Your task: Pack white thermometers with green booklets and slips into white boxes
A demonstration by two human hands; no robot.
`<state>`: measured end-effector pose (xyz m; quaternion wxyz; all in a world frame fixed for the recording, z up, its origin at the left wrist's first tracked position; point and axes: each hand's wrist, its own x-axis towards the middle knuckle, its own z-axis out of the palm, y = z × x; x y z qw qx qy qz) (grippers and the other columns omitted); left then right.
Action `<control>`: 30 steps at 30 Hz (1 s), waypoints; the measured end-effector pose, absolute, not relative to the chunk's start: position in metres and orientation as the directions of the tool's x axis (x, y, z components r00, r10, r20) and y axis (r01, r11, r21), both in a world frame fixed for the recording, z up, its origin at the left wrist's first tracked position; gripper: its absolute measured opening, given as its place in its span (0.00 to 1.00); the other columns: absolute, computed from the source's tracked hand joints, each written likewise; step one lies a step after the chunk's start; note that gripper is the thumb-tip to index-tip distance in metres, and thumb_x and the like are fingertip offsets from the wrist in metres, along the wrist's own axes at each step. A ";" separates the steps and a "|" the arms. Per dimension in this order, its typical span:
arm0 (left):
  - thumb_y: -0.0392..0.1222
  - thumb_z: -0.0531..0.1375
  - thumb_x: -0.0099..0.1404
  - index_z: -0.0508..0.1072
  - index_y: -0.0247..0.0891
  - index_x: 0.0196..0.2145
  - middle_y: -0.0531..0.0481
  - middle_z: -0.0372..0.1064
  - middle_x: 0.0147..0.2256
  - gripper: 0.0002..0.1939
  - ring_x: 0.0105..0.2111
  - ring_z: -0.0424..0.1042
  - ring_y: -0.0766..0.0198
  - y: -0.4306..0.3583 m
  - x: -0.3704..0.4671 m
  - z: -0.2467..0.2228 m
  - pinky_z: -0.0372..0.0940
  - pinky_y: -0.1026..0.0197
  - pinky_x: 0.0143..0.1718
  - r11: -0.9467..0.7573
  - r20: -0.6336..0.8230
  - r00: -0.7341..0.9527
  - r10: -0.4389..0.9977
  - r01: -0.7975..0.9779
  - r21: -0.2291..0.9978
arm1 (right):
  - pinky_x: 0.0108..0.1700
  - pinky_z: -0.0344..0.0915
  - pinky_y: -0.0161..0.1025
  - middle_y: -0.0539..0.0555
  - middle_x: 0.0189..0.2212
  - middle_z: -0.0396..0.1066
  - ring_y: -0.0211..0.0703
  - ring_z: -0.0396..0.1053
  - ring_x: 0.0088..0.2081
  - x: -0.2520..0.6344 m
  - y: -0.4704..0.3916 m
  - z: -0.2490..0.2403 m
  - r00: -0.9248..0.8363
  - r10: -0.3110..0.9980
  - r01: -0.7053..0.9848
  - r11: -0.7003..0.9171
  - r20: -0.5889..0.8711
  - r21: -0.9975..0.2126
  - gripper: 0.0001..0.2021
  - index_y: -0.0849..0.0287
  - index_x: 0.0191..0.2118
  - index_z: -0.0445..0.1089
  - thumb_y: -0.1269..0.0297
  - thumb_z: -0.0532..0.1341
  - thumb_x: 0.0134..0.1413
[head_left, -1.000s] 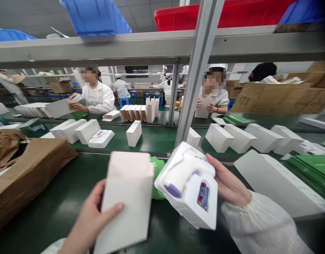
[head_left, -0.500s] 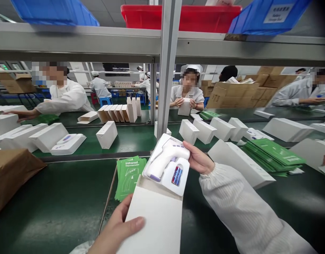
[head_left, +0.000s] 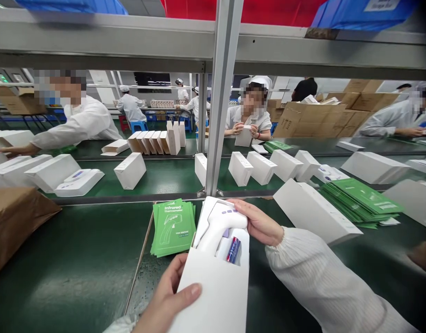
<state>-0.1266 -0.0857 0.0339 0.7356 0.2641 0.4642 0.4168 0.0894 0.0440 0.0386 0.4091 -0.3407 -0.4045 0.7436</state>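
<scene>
Thermometer tray (head_left: 220, 226), white with a purple-trimmed infrared thermometer and batteries (head_left: 233, 249) seated in it, sits part way inside the open mouth of a white carton (head_left: 216, 296), held above the green worktop (head_left: 77, 259). Judging by how it lies, the insertion looks roughly half done: the lower part of the tray is hidden by the carton wall, while the thermometer head and the batteries show above the opening. What appears left is the rest of the slide and closing the flap; the green leaflets (head_left: 173, 226) lie on the worktop just beside the carton, outside it

The left hand (head_left: 167, 298) wraps the carton's lower left edge, thumb pressed across the front face, fingers behind and unseen. The right hand (head_left: 259, 224) has its grip curled on the top right edge of the tray, fingertips touching the plastic by the thermometer head, neither spread wide nor fully clenched
</scene>
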 end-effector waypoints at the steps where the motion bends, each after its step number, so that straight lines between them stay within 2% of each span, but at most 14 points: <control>1: 0.42 0.64 0.49 0.59 0.42 0.46 0.43 0.67 0.46 0.27 0.41 0.70 0.53 -0.086 -0.124 0.032 0.61 0.52 0.45 0.505 -0.453 0.224 0.863 -0.369 0.780 | 0.38 0.64 0.33 0.52 0.37 0.71 0.37 0.68 0.36 0.090 0.044 0.038 -0.432 0.883 -0.334 -0.345 -0.183 -0.877 0.13 0.59 0.42 0.68 0.62 0.60 0.50; 6: 0.41 0.62 0.52 0.58 0.42 0.46 0.43 0.66 0.47 0.24 0.41 0.69 0.54 -0.084 -0.118 0.029 0.61 0.53 0.44 0.525 -0.463 0.250 0.850 -0.350 0.776 | 0.35 0.65 0.32 0.53 0.33 0.72 0.36 0.68 0.33 0.091 0.052 0.034 -0.424 0.878 -0.347 -0.383 -0.221 -0.856 0.11 0.62 0.38 0.70 0.64 0.61 0.48; 10: 0.41 0.61 0.53 0.56 0.43 0.48 0.42 0.66 0.47 0.26 0.40 0.70 0.52 -0.083 -0.120 0.026 0.62 0.51 0.42 0.568 -0.500 0.272 0.822 -0.341 0.749 | 0.35 0.65 0.32 0.54 0.33 0.72 0.36 0.69 0.32 0.091 0.063 0.028 -0.434 0.868 -0.356 -0.409 -0.239 -0.840 0.09 0.64 0.36 0.70 0.65 0.61 0.48; 14: 0.44 0.59 0.54 0.55 0.42 0.51 0.40 0.66 0.47 0.28 0.38 0.71 0.49 -0.085 -0.120 0.020 0.64 0.47 0.39 0.591 -0.526 0.271 0.806 -0.311 0.744 | 0.34 0.66 0.32 0.52 0.28 0.72 0.35 0.69 0.29 0.091 0.069 0.019 -0.443 0.850 -0.355 -0.457 -0.283 -0.816 0.06 0.65 0.33 0.69 0.67 0.59 0.50; 17: 0.46 0.59 0.54 0.52 0.44 0.53 0.41 0.63 0.50 0.30 0.41 0.70 0.49 -0.085 -0.120 0.020 0.64 0.48 0.40 0.584 -0.521 0.268 0.810 -0.291 0.758 | 0.36 0.66 0.33 0.53 0.28 0.73 0.35 0.70 0.30 0.091 0.068 0.013 -0.447 0.835 -0.342 -0.491 -0.321 -0.801 0.07 0.66 0.33 0.69 0.67 0.58 0.52; 21: 0.45 0.60 0.53 0.45 0.47 0.56 0.42 0.53 0.56 0.37 0.48 0.64 0.51 -0.077 -0.125 0.026 0.61 0.51 0.46 0.554 -0.481 0.312 0.819 -0.212 0.805 | 0.37 0.67 0.35 0.56 0.31 0.73 0.38 0.71 0.32 0.088 0.059 0.007 -0.467 0.804 -0.301 -0.536 -0.367 -0.789 0.08 0.67 0.36 0.69 0.67 0.58 0.52; 27: 0.46 0.60 0.54 0.45 0.43 0.57 0.40 0.55 0.54 0.38 0.49 0.63 0.50 -0.051 -0.122 0.040 0.59 0.51 0.48 0.485 -0.445 0.247 0.861 -0.131 0.865 | 0.40 0.66 0.36 0.56 0.33 0.73 0.38 0.70 0.34 0.078 0.046 0.005 -0.493 0.797 -0.257 -0.515 -0.348 -0.818 0.11 0.66 0.38 0.69 0.64 0.60 0.50; 30: 0.45 0.61 0.52 0.46 0.43 0.57 0.41 0.55 0.55 0.39 0.51 0.61 0.49 -0.051 -0.113 0.041 0.58 0.51 0.50 0.441 -0.416 0.198 0.888 -0.102 0.892 | 0.37 0.65 0.35 0.53 0.31 0.72 0.36 0.69 0.32 0.078 0.039 0.006 -0.498 0.806 -0.212 -0.472 -0.321 -0.856 0.12 0.64 0.36 0.69 0.60 0.61 0.48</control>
